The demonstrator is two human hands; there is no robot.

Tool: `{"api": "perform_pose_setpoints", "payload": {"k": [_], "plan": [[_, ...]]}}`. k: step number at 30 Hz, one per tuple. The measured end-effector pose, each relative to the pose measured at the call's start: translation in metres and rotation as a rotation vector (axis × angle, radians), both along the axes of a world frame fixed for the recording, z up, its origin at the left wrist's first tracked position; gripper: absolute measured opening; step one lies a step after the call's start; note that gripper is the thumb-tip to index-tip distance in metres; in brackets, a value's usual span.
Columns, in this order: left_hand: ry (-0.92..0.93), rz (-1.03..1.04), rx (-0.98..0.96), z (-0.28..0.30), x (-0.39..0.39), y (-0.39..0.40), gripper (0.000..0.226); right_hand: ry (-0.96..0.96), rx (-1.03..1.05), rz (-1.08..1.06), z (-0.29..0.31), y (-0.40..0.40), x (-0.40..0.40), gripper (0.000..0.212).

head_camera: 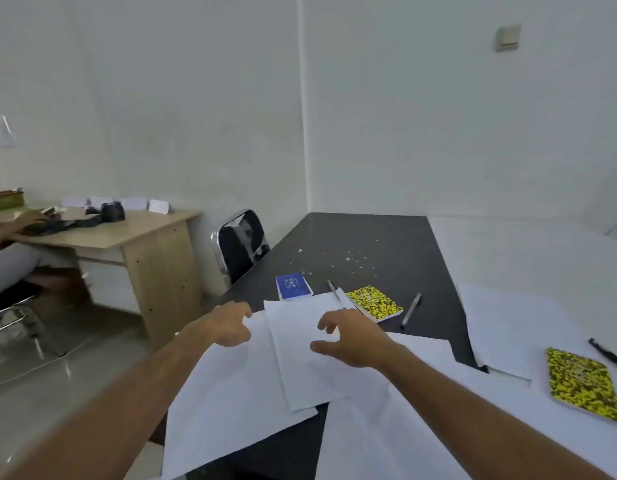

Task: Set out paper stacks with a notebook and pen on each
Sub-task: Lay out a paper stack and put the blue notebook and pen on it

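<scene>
Loose white paper sheets (300, 368) lie fanned over the near part of the dark table (362, 244). My left hand (227, 325) hovers over their left edge and my right hand (352, 337) over the middle sheet, both with fingers spread and nothing held. Beyond the sheets lie a blue notebook (293, 286), a grey pen (333, 289), a yellow speckled notebook (373, 303) and a second grey pen (411, 310). On the right, another paper stack (507, 327) carries a yellow speckled notebook (582, 384) and a black pen (608, 353).
A black chair (243, 245) stands at the table's left side. Further left, a wooden desk (133, 237) holds dark objects and white cards, with another person's arm (9, 226) resting on it. White walls close the corner behind. Small white flecks (338, 259) dot the far tabletop.
</scene>
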State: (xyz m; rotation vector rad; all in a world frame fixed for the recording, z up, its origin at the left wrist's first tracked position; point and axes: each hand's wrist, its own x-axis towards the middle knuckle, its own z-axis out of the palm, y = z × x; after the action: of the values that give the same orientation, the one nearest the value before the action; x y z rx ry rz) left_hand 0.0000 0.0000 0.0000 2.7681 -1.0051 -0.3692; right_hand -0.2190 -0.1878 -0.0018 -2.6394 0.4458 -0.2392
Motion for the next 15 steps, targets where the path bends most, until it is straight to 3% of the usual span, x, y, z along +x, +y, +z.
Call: {"api": "perform_pose_setpoints", "payload": {"k": [4,8,11,13,15], "plan": [[0.022,0.039,0.025,-0.013,0.015,0.02,0.071,0.164,-0.064,0.062,-0.015,0.018,0.015,0.069],[0.071,0.112,0.046,-0.02,0.029,0.026,0.113,0.274,-0.117,0.055,-0.025,0.017,0.021,0.077],[0.03,0.151,0.09,-0.024,0.037,0.029,0.13,0.285,-0.128,0.055,-0.025,0.018,0.02,0.077],[-0.027,0.148,0.096,-0.024,0.039,0.028,0.125,0.287,-0.128,0.078,-0.024,0.022,0.02,0.077],[-0.062,0.129,0.095,-0.026,0.042,0.027,0.099,0.282,-0.139,0.119,-0.024,0.032,0.022,0.077]]}}
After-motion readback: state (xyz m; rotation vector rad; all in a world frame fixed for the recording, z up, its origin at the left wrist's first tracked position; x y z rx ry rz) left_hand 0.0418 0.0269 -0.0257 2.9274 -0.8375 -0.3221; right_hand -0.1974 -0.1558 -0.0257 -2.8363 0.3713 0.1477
